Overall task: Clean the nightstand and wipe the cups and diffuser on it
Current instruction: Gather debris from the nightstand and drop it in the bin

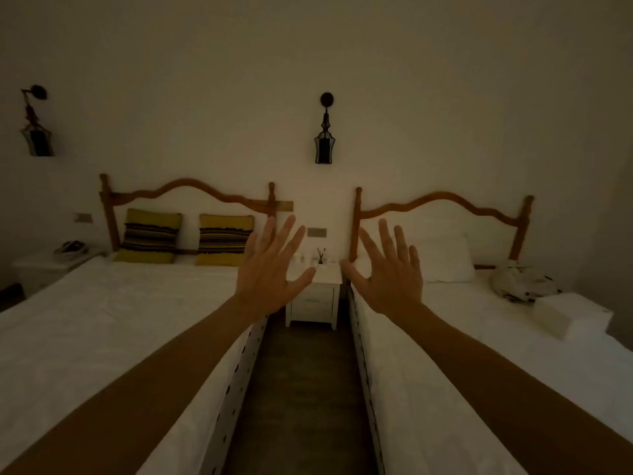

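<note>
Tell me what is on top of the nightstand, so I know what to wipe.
On the nightstand: a reed diffuser and small cups. The left hand covers its left part.

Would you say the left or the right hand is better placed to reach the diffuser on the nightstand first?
Neither, clearly. The left hand and right hand are both open, empty and raised either side of the nightstand, which stands far off. The diffuser shows between them, slightly nearer the left hand's thumb.
</note>
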Motion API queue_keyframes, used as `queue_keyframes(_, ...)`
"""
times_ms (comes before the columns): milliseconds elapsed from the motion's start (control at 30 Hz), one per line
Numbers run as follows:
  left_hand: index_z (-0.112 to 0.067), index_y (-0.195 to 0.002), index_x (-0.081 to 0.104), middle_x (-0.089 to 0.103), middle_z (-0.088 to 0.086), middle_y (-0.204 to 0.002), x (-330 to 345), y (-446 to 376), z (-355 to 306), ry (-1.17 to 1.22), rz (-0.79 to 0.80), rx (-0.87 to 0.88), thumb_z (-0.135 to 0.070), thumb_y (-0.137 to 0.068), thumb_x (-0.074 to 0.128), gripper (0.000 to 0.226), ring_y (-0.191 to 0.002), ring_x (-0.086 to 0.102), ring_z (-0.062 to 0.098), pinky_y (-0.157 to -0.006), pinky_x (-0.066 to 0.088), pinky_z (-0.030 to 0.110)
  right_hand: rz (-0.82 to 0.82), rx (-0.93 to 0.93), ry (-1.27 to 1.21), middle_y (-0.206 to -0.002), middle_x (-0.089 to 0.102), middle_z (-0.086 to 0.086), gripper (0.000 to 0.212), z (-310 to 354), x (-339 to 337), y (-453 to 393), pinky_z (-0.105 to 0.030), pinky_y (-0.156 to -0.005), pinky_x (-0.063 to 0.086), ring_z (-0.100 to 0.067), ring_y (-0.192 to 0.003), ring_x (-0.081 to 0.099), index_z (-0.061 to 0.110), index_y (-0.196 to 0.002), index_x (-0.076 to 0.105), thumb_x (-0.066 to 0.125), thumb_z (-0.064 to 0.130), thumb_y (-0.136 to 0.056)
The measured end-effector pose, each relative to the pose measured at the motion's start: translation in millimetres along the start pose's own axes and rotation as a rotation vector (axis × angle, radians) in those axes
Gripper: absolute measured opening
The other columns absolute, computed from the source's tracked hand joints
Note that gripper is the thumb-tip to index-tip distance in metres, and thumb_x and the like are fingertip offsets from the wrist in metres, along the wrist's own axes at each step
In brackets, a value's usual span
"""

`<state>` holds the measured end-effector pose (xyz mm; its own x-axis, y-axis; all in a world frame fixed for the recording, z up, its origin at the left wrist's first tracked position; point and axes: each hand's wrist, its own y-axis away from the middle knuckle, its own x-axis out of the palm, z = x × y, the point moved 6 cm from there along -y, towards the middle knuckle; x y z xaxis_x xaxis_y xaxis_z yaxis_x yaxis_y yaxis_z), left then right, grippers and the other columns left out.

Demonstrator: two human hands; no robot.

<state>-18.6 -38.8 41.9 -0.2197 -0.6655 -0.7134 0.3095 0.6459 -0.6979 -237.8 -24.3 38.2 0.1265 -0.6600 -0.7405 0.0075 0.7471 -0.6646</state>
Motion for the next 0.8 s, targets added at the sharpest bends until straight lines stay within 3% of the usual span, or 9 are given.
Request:
queue_keyframes(267, -0.030, -0.158, 0.006, -0.001, -0.002, -0.167, 116.3, -113.8, 73.4, -0.003, 0.101, -0.013, -0.077, -0.089, 0.016, 0.085, -0.153, -0.003, 0.029, -0.121, 0.012, 0.059, 0.039, -0.034, 0.072, -0.167, -0.007, -0.001, 0.083, -9.3, 114.5, -136.8, -0.056, -0.122, 0.009, -0.027, -0.154, -0.006, 0.041, -0.156, 0.002, 0.010, 0.084, -0.086)
queue_keyframes(433, -0.033, -0.158, -0.002, -0.010, -0.005, -0.165, 184.8, -193.7, 108.3, 0.010, 0.146, 0.041, -0.078, -0.089, 0.018, 0.085, -0.153, -0.005, 0.028, -0.122, 0.009, 0.056, 0.041, 0.004, 0.014, -0.167, 0.001, -0.003, 0.077, -22.3, 178.7, -205.9, -0.057, -0.122, 0.014, -0.028, -0.154, 0.000, 0.038, -0.157, 0.011, 0.022, 0.075, -0.090)
queue_keyframes(800, -0.033, -0.157, -0.006, -0.016, -0.007, -0.165, 396.8, -296.9, 169.7, 0.134, 0.268, 0.067, -0.077, -0.089, 0.026, 0.087, -0.151, -0.018, 0.024, -0.118, -0.005, 0.047, 0.201, 0.009, -0.028, -0.167, -0.003, -0.001, 0.075, -105.5, 387.4, -330.0, -0.055, -0.121, 0.018, -0.027, -0.154, -0.003, 0.041, -0.157, 0.004, 0.025, 0.073, -0.092)
